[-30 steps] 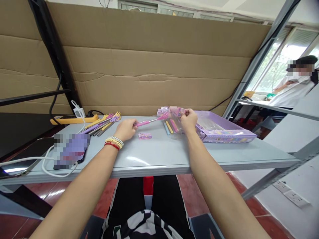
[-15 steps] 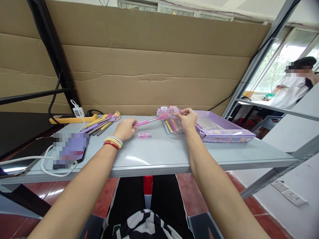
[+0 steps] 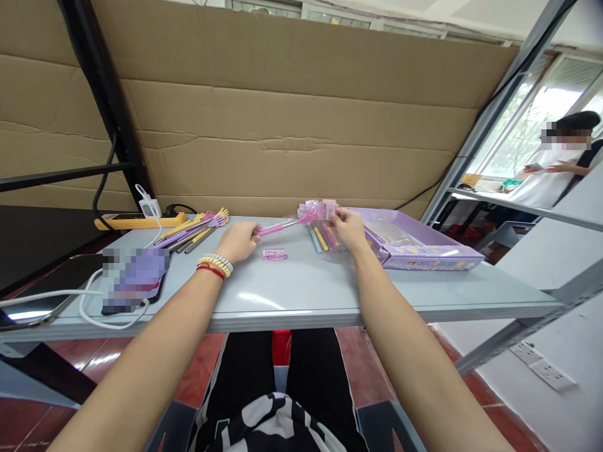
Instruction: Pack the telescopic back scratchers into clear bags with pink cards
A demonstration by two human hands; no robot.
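My left hand (image 3: 240, 241) is closed round the handle of a pink back scratcher (image 3: 273, 230) with a metal stem. Its claw-shaped head reaches over to the clear plastic packets at the middle of the table. My right hand (image 3: 349, 230) pinches a clear plastic packet (image 3: 328, 209) with a pink label at its top. Blue, yellow and pink handles (image 3: 321, 239) show beneath it; how many packets lie there is hard to make out. Between my hands, a small pink-purple label (image 3: 274, 254) lies flat on the grey table (image 3: 292, 289).
Loose back scratchers (image 3: 198, 229) are heaped left of my left hand. A purple open box (image 3: 424, 257) with clear plastic inside stands right. A phone (image 3: 136, 279), white cable and yellow power strip (image 3: 141, 221) occupy the left. Cardboard (image 3: 301, 113) walls the back; another person (image 3: 560, 163) is far right.
My right hand has shifted slightly left with its fingers on the labelled packet. My left hand keeps the pink back scratcher almost in place. The person at far right has moved an arm.
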